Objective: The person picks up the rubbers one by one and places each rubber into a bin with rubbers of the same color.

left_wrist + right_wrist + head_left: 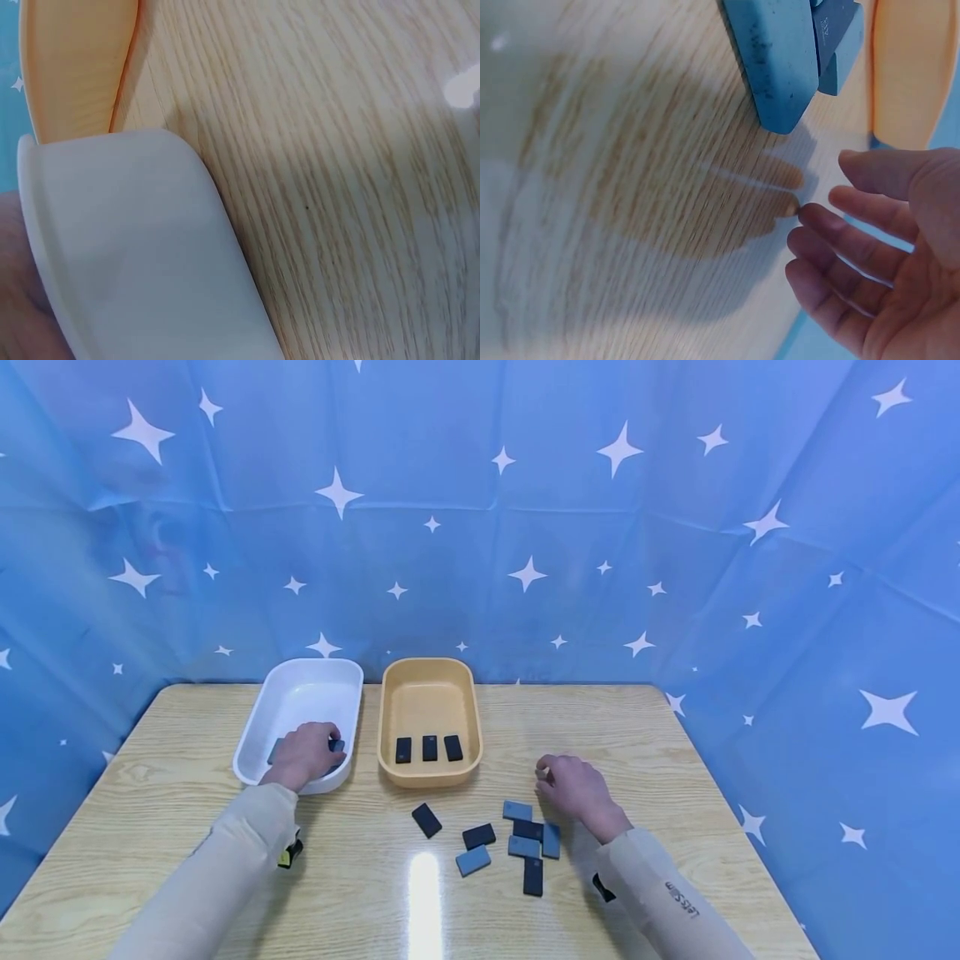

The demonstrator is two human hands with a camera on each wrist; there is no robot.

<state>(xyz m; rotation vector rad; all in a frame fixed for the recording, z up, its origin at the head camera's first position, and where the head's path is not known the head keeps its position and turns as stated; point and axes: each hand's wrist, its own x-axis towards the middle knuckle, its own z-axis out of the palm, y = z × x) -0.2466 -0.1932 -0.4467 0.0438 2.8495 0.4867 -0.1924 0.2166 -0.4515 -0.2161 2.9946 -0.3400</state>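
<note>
Blocks (523, 846), small, flat, blue or black: some in two bins, eight loose on the table (637, 735), lying between the hands and nearer the body than either. Left hand (303, 753): reaching into the white bin (252, 739), fingers bent beside one blue block (337, 746); whether they grip it cannot be told, the bin wall hiding the fingertips from the wrist view. A second blue block (275, 750) shows at that hand's outer side. Immediately right of the left hand: yellow bin (427, 668), three black blocks (429, 747) in a row at its near end. Between the hands: two black and one blue, spaced out; then, beside the right hand (577, 789), a close cluster of five. Right hand: well apart from the left, fingers spread and loosely bent, holding nothing. Risks, as judged: a wrist leaning on the white bin's near rim could tip it; fingers dipping into the tight cluster could shove neighbouring blocks; a low sleeve could sweep some aside. Writing: "Let's Slim" on the right sleeve (671, 893); tiny marks on the blocks, unreadable; no brand legible on them.
</note>
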